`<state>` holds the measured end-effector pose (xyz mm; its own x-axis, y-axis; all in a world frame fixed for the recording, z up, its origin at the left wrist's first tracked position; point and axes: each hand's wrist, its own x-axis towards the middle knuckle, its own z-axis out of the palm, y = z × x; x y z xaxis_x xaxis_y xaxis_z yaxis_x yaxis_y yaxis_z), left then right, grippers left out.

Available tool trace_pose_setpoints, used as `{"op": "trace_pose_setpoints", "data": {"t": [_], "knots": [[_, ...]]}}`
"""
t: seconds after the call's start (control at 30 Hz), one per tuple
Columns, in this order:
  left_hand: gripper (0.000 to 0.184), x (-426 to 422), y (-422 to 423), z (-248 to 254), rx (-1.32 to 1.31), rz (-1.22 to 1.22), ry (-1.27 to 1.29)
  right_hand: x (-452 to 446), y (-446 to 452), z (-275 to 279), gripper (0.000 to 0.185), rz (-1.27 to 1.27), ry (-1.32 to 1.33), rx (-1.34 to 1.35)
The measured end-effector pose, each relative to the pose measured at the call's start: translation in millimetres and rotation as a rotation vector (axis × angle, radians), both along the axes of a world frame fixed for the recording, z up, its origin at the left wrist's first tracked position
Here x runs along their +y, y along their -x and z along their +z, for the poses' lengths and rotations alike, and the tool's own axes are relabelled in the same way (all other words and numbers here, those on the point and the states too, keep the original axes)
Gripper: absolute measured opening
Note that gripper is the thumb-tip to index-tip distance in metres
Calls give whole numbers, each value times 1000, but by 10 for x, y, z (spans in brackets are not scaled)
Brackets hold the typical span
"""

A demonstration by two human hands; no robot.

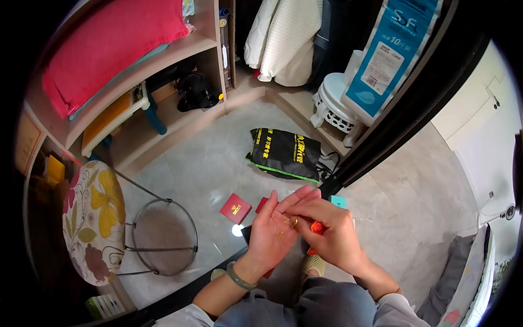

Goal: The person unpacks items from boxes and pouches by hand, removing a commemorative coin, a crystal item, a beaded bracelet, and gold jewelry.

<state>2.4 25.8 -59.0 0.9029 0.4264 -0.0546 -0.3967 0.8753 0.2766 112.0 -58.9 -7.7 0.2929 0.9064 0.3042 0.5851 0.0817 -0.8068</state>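
Note:
My left hand (272, 231) is palm up with its fingers spread, and tiny gold pieces (280, 234) lie on the palm. My right hand (329, 231) reaches over it, thumb and fingertips pinched on a small gold ring-like piece (295, 221). A shiny red-orange item (317, 227) shows under the curled fingers of my right hand; what it is cannot be made out. A green bangle (239, 278) circles my left wrist. On the floor beyond my left hand sits a dark red box (235, 209), with another red item (262, 205) partly hidden by my fingers.
A black bag with yellow print (286, 154) lies on the floor ahead. A flowered stool (95, 223) with metal legs is tipped over at left. Shelves (204, 46) stand behind it. At right are a white stool (333, 90), a blue package (389, 60) and a teal box (338, 201).

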Motion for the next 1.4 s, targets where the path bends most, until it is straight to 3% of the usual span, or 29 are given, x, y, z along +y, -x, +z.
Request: {"op": "trace_pose_setpoints", "data": {"t": [0.1, 0.2, 0.27, 0.3, 0.33, 0.4, 0.47, 0.67, 0.73, 0.97, 1.03, 1.07, 1.13, 1.4], "knots": [[56, 27, -34, -116, 32, 41, 36, 43, 7, -69, 27, 34, 17, -54], [51, 30, -49, -177, 126, 92, 62, 50, -33, -116, 22, 8, 50, 84], [49, 11, -68, -341, 203, 140, 99, 53, -65, -151, 20, -153, 149, 549], [48, -1, -80, -424, 276, 189, 127, 41, -135, -228, 29, -98, 152, 778], [48, -3, -72, -483, 276, 185, 130, 41, -179, -313, 29, -103, 155, 778], [58, 17, -36, -530, 344, 184, 50, 42, -251, -487, 41, 38, -22, 1299], [61, 9, -7, -461, 268, 181, 93, 9, -283, -583, 47, 41, 4, 1307], [74, 27, -45, -284, 61, 163, 84, 16, -261, -651, 39, -73, -67, 1599], [77, 31, -55, -265, 10, 150, 78, -2, -267, -688, 37, -67, 16, 1424], [77, 32, -73, -258, -64, 134, 96, -20, -270, -734, 28, 38, 14, 1438], [77, 32, -73, -246, -89, 133, 112, -57, -220, -668, 22, -53, 104, 888], [78, 33, -75, -233, -94, 139, 105, -55, -200, -612, 22, -53, 104, 888], [78, 32, -73, -226, -99, 145, 98, -43, -145, -495, 23, 135, 68, 193], [76, -28, -67, -267, -4, 157, -65, 12, -83, -630, 27, 223, -24, -59]]}}
